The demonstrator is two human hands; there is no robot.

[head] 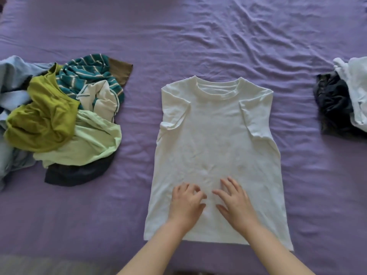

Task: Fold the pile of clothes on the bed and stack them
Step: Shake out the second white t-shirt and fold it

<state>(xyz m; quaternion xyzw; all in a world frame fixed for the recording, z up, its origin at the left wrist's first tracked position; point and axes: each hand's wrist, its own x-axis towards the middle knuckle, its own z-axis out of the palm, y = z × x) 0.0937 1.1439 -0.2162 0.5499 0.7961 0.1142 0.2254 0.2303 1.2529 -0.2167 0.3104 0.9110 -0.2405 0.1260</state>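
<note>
Bed: a purple sheet [208, 36] fills the whole frame, creased most toward the upper right.
White T-shirt: it [216, 139] lies flat and face up in the middle of the frame, collar toward the top, hem toward the bottom. Both short sleeves are folded inward onto the chest.
My left hand: it [185, 205] rests palm down on the lower part of the shirt, just left of the shirt's centre. My fingers are bent, tips against the cloth, gripping nothing.
My right hand: it [235, 203] lies palm down on the shirt just beside the left hand, apart from it. The fingers are straight and spread wide, pressing flat on the fabric.
My forearms: both come up from the bottom edge of the frame, bare.
Unfolded pile: a loose heap [57, 120] sits at the left of the frame, well apart from the shirt. On top I see an olive-green garment [39, 124], a teal striped one [87, 74], a pale green one [91, 143], a cream piece, light blue cloth at the far left and a dark piece underneath.
Right-side clothes: at the right edge of the frame lie a dark garment [333, 104] and, touching it, a white one [357, 92] partly cut off by the frame.
</note>
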